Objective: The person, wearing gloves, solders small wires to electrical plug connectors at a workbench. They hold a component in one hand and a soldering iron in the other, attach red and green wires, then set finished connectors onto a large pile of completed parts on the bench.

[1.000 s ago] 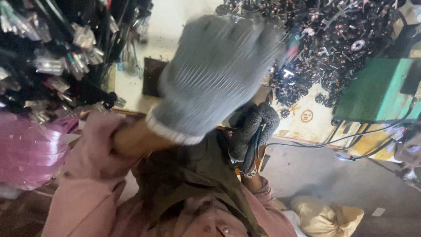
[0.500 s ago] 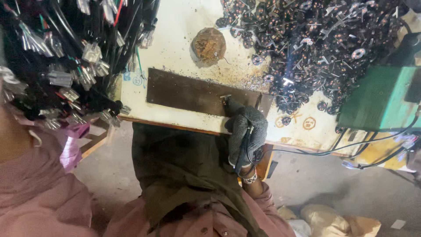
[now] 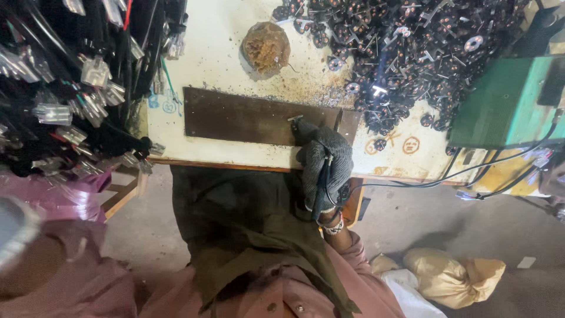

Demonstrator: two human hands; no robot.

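Pale, stained tabletop (image 3: 223, 53) across the upper half, flecked with grit and metal filings. Dark brown plate (image 3: 247, 121) lying flat near the front edge, long side running 9 to 3 o'clock. Round rusty-brown lump (image 3: 266, 46) at 12 o'clock from the plate, apart from it. Heap of small dark metal parts (image 3: 412, 53) spread at 1 to 2 o'clock, reaching the plate's right end. Green box (image 3: 500, 112) at 3 o'clock, black cables (image 3: 459, 176) trailing off it over the tabletop's edge. Mass of black wires with clear plastic connectors (image 3: 70, 88) piled at 9 to 10 o'clock, overhanging the left edge.

Right hand (image 3: 323, 168) in a grey knit glove at the front edge, grip clamped on a thin black tool (image 3: 321, 182), small metal tip (image 3: 294, 118) touching the plate's right part. Cord running back along the wrist. Left hand (image 3: 17, 235) only a blurred grey glove at 8 o'clock, low in the corner; cannot tell whether its grip is together or apart, nor whether it touches anything.

Below the tabletop: grey concrete floor (image 3: 447, 229), tan sacks (image 3: 447, 274) at 5 o'clock, pink plastic (image 3: 53, 197) at 8 o'clock, olive apron (image 3: 247, 235) over pink sleeves.
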